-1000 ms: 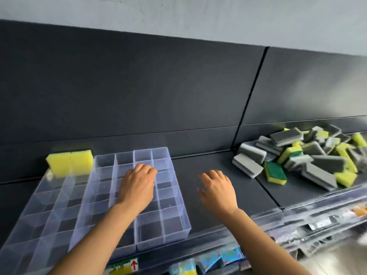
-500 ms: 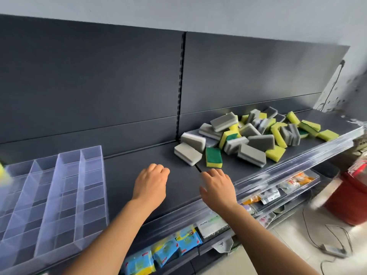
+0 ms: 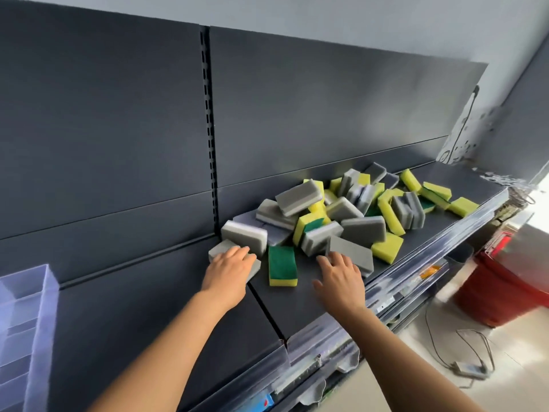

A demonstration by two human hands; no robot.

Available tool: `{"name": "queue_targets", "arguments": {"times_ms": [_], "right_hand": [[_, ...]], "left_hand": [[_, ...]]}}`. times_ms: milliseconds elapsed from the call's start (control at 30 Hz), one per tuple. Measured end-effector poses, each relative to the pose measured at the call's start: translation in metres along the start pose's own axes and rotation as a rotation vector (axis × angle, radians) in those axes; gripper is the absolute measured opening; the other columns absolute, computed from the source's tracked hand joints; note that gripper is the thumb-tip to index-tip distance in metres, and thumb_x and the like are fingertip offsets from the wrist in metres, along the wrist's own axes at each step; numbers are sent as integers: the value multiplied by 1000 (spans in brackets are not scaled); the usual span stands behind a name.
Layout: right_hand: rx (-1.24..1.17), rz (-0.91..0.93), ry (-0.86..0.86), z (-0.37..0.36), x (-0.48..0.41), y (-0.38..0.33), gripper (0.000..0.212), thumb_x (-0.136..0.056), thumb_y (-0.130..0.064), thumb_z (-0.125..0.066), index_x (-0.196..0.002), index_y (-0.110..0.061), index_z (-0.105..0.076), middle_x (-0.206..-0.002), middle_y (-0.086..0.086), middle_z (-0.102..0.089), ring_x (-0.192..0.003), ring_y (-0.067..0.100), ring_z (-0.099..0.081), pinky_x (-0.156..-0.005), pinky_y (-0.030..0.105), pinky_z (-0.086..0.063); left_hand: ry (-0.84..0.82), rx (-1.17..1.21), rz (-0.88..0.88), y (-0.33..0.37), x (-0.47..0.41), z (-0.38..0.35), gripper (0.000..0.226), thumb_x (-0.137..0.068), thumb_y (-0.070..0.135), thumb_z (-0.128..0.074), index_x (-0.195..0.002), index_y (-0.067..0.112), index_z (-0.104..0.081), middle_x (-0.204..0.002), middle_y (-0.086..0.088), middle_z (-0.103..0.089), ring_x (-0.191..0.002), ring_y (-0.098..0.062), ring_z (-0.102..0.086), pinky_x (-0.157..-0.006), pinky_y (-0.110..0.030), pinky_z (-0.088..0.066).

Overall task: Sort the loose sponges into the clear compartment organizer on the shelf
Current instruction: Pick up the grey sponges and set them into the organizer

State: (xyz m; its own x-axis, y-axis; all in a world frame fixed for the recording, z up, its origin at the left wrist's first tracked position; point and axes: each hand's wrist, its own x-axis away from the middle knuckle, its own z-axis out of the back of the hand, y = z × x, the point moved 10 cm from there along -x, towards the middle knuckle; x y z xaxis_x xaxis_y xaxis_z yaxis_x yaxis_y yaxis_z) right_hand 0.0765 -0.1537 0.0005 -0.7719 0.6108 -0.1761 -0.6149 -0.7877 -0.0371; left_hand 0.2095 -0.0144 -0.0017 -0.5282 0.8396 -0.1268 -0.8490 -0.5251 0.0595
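A heap of loose grey and yellow-green sponges point(image 3: 353, 212) lies on the dark shelf point(image 3: 166, 292) to the right. My left hand point(image 3: 228, 269) lies on top of the nearest grey sponge point(image 3: 218, 248) at the heap's left end, fingers laid over it. My right hand point(image 3: 340, 279) hovers with spread fingers; its fingertips reach the flat grey sponge point(image 3: 353, 254). Between my hands lies a green-topped yellow sponge point(image 3: 282, 266). Only a corner of the clear compartment organizer point(image 3: 26, 325) shows at the far left edge.
The shelf has a clear plastic front lip point(image 3: 383, 295) with a lower shelf of packets beneath. A red bucket point(image 3: 502, 283) and cables point(image 3: 463, 352) are on the floor at right. Bare shelf stretches between organizer and heap.
The view swung right, away from the organizer. Both hands travelled from the organizer area to the sponge heap; the left now lies on a grey sponge, the right reaches another.
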Motion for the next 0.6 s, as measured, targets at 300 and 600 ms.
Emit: {"name": "queue_targets", "arguments": {"times_ms": [300, 600], "right_hand": [[-38, -238, -116, -26, -43, 54, 65, -86, -23, -46, -145, -16, -18, -148, 14, -26, -134, 32, -27, -105, 40, -27], [-103, -203, -182, -25, -57, 63, 56, -71, -52, -63, -109, -15, -47, -114, 7, -43, -111, 31, -41, -90, 39, -36]], "left_hand": [[-156, -51, 28, -1, -42, -16, 57, -83, 34, -63, -132, 20, -37, -123, 0, -44, -117, -21, -36, -96, -34, -35], [-116, 219, 308, -16, -30, -6, 57, -65, 46, -77, -99, 22, -38, -104, 4, -45, -102, -19, -47, -73, -30, -38]]}}
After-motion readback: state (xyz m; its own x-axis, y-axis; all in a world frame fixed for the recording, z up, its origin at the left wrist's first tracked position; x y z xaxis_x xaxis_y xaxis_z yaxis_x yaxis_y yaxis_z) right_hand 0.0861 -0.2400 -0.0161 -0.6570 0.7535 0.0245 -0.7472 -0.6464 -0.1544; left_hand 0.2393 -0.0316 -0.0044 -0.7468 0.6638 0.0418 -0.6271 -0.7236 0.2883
